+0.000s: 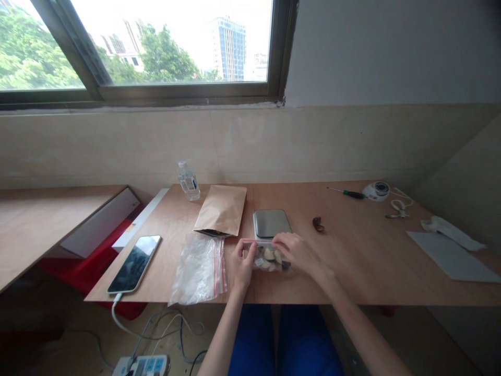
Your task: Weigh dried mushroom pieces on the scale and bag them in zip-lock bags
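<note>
Wooden table (371, 250) below — L hand (243, 261) & R hand (299, 253) pinch top edge of clear bag (269, 259), scale (270, 222) just beyond them. Best kept taut, w/ even pressure.

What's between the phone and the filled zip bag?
Head view: from the phone, clear plastic bagging with red strips, then the left hand, which holds the filled zip bag by its left end.
</note>
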### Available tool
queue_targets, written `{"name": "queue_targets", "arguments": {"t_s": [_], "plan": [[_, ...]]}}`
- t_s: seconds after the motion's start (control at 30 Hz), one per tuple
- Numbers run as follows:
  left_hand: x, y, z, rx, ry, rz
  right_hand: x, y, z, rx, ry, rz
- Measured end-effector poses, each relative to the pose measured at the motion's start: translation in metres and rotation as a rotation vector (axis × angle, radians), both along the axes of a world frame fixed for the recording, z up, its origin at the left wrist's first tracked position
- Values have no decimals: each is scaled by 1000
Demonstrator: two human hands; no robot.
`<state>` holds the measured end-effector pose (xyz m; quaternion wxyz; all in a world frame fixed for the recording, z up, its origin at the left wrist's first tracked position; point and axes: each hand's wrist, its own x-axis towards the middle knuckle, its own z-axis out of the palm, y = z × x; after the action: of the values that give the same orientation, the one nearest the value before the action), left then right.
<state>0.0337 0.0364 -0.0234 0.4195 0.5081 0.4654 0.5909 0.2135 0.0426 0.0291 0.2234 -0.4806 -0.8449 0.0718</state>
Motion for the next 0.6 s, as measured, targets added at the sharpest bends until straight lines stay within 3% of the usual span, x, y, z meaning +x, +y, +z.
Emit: {"name": "queue_targets", "arguments": {"t_s": [0.2,0.43,0.6], "plan": [[1,0,-1,22,1,-25,12,-1,-7,-20,-52,-140],[1,-1,2,7,-29,72,19,-10,-13,-177,252,-137],[1,-1,-2,13,53,66,38,-17,-18,-219,287,-181]]}}
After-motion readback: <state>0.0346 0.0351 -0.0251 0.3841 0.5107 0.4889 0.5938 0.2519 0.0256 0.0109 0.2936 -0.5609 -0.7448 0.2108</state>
